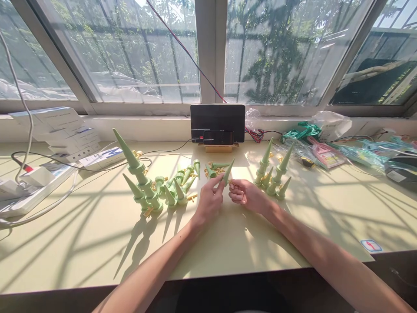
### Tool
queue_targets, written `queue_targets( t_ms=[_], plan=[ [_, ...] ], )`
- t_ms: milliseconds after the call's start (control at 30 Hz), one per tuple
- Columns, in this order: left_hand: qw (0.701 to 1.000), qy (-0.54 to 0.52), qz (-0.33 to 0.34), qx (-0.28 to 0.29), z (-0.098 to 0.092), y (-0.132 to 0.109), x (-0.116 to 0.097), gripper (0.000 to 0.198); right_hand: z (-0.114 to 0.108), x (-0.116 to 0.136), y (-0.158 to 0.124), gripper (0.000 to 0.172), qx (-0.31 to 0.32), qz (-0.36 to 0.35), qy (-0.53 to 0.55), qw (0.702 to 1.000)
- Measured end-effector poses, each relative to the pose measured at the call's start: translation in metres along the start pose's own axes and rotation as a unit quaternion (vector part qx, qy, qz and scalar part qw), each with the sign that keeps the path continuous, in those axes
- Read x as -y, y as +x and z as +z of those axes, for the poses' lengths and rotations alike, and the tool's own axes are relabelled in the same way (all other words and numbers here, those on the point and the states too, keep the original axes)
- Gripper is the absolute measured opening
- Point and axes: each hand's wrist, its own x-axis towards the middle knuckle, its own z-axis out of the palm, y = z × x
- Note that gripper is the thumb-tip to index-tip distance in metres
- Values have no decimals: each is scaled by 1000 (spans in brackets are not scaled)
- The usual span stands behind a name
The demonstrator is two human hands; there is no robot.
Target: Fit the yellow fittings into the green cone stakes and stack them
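My left hand [209, 199] pinches a green plastic watering spike [230, 168], its tip pointing up and to the right. Close beside it, my right hand [246, 195] is closed around a small tan valve piece [231, 183] at the spike's lower end. Whether the two parts are joined cannot be made out. More green spikes and tan pieces lie just behind my hands, among them a spike lying flat [220, 165]. To the left stand stacked spikes [143, 180] and a loose group of cones [180, 194]. Another upright cluster [276, 174] stands beyond my right forearm.
A black tablet [217, 116] leans at the window, with a phone [218, 138] before it. White boxes [58, 130] and a power strip [39, 191] with cables occupy the left side. Plastic bags [329, 152] lie at the back right. A numbered sticker [371, 245] marks the front edge.
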Motion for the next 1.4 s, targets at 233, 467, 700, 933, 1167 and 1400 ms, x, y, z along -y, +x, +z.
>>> queue_targets(
  t_ms=[233,467,700,933,1167,1400],
  plan=[
    [1000,20,5,4,-2,2,4,53,3,-4,-3,30,-53,-113,-180,976],
    [999,31,22,-1,-3,3,5,48,0,-7,-5,33,-109,-216,-423,873],
    [998,48,39,-15,-3,3,6,51,-5,-8,-4,32,-125,-274,-524,797],
    [996,63,52,-28,-3,5,9,48,-11,-10,-2,33,-105,-314,-581,744],
    [997,55,46,-25,-2,4,8,45,-11,-13,2,32,-113,-321,-572,746],
    [998,43,30,-30,-1,4,8,48,-7,-13,1,31,-132,-290,-528,787]
  ],
)
